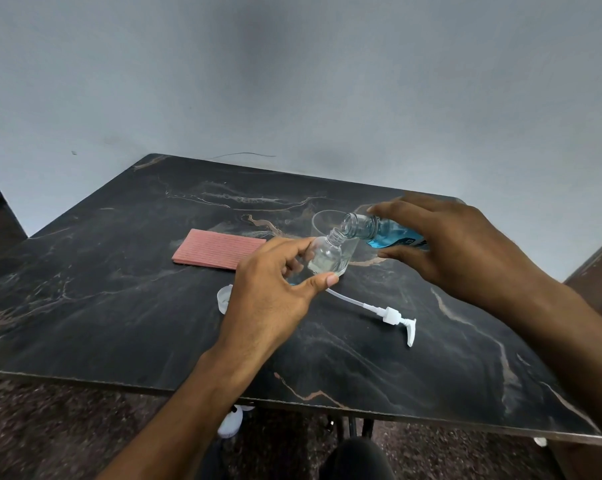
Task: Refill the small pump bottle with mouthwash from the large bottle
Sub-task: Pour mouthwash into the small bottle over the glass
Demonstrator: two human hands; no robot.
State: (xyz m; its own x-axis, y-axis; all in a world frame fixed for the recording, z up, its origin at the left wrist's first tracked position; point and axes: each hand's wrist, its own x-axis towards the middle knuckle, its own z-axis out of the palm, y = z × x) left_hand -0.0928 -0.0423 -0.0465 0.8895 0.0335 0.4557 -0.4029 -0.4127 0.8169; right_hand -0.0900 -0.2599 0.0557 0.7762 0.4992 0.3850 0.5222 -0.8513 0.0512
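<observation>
My left hand [275, 285] grips the small clear bottle [327, 254], uncapped and tilted to the right, a little above the table. My right hand [455, 251] holds the large bottle of blue mouthwash [382, 232] tipped almost flat, its open mouth right above the small bottle's neck. Some pale liquid lies in the small bottle's bottom. The white pump head with its long tube [389, 315] lies on the table in front of the hands. A white cap [224, 297] lies left of my left hand, partly hidden by it.
A clear glass [322, 220] stands just behind the two bottles. A pink ribbed cloth [220, 252] lies flat to the left. The dark marble table [119, 289] ends at a front edge close to me, and a grey wall stands behind it.
</observation>
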